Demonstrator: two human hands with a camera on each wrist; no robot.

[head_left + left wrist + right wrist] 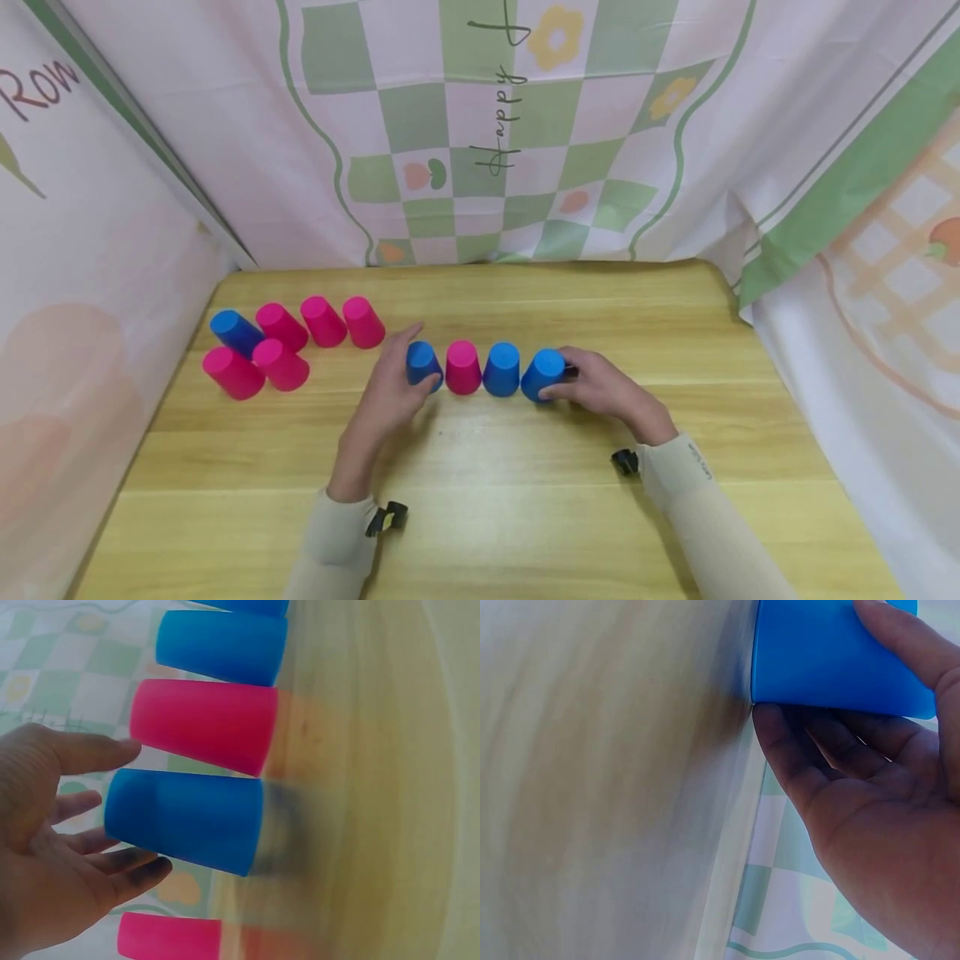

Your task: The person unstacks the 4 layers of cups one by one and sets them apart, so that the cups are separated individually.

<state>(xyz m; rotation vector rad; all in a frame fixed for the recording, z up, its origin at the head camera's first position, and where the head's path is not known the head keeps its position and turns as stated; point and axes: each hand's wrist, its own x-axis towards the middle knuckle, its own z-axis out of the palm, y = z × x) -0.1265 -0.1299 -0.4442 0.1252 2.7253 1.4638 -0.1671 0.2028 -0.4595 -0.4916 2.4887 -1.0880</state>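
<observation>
A row of upside-down cups runs across the middle of the table. At its left end stands a blue cup (184, 821), with my left hand (392, 385) spread around it, thumb and fingers apart. In the left wrist view the thumb is off this cup, while the fingertips lie close along its side; whether they touch cannot be told. Beside it come a pink cup (462, 367) and another blue cup (501, 370). My right hand (602, 385) holds the blue cup (832, 656) at the right end, thumb on one side and fingers on the other.
At the table's left, a blue cup (237, 333) and several pink cups (323, 322) stand upside down in a group. The wooden table (495, 517) meets a patterned curtain (480, 125) at its back edge. More curtain hangs at both sides.
</observation>
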